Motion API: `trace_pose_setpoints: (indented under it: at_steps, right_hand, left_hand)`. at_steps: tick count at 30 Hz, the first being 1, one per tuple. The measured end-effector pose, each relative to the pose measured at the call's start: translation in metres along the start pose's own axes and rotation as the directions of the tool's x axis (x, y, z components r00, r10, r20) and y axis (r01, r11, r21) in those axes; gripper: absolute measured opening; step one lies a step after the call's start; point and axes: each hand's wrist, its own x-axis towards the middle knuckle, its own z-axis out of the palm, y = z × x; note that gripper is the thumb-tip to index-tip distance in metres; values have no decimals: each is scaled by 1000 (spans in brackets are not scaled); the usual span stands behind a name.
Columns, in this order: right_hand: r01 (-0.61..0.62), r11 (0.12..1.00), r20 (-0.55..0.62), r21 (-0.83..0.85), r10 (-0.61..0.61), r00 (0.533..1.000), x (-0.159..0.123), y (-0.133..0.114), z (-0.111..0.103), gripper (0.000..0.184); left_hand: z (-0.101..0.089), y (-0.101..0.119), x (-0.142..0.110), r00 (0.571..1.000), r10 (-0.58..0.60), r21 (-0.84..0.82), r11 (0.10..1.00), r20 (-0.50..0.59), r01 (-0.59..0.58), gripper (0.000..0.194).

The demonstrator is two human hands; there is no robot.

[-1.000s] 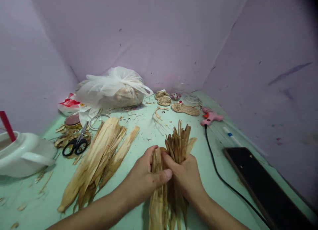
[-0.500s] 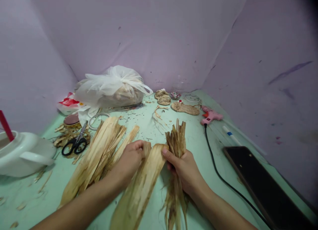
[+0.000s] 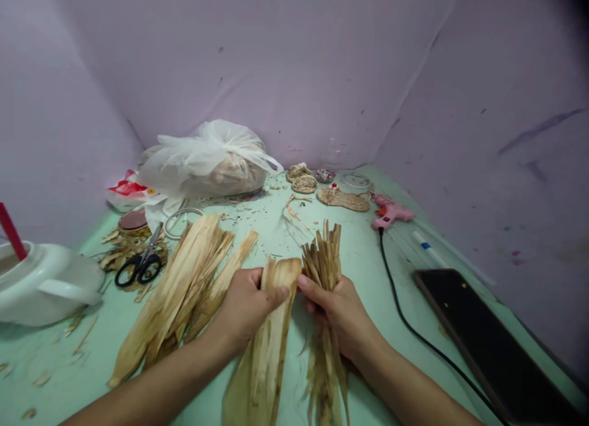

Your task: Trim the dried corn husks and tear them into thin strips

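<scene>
A broad pale dried husk strip (image 3: 269,358) hangs upright from my left hand (image 3: 251,306), whose thumb lies across its front near the top. The strip's left side appears folded or split lengthwise. My right hand (image 3: 338,309) is closed round a bundle of narrow brown husk strips (image 3: 324,260), with frayed ends pointing down. Its thumb tip meets the right edge of the broad strip. More dried husks (image 3: 179,285) lie in a pile on the table, left of my left hand.
Black-handled scissors (image 3: 142,263) lie on scraps at left, near a white pot (image 3: 55,285). A white plastic bag (image 3: 207,162) sits at the back. Woven soles (image 3: 343,199), a pink glue gun (image 3: 391,211) with black cord, and a dark phone (image 3: 488,334) are at right.
My left hand's thumb has moved onto the front of the broad strip. That strip has shifted slightly right and now stands more upright. The right hand still grips its bundle.
</scene>
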Motion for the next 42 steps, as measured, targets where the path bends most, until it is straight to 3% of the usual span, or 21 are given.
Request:
trace_pose_setpoints:
  at_steps: [3,6,14,22,28,32,36,42]
  right_hand:
    - [36,998,67,-41,-34,997,0,1,1,28]
    - [9,997,82,-71,-3,997,-2,4,2,25]
    - [26,992,55,-127,-20,998,-3,2,3,19]
    - [37,983,92,-181,-21,996,-5,-1,5,18]
    - [38,977,54,-209,-27,998,-5,2,5,13]
    - [36,998,104,-44,-31,994,-7,3,4,5]
    - [-69,988,199,140,40,979,-8,5,3,11]
    - [-140,960,278,242,70,958,-6,5,3,9]
  left_hand:
    - [0,4,0,972,125,189,978,-199,-87,23]
    - [1,8,-1,962,156,249,964,-224,-98,18]
    - [2,7,-4,998,31,118,993,-50,-25,20]
    - [2,6,-2,996,19,166,986,-93,-4,17]
    - [4,4,-3,988,70,146,988,-135,-50,18]
    - [6,1,-4,998,12,-10,1000,-64,-13,21]
    - [5,-1,-3,994,-52,-228,971,95,73,29]
    - [3,2,-2,986,-44,-283,955,161,89,38]
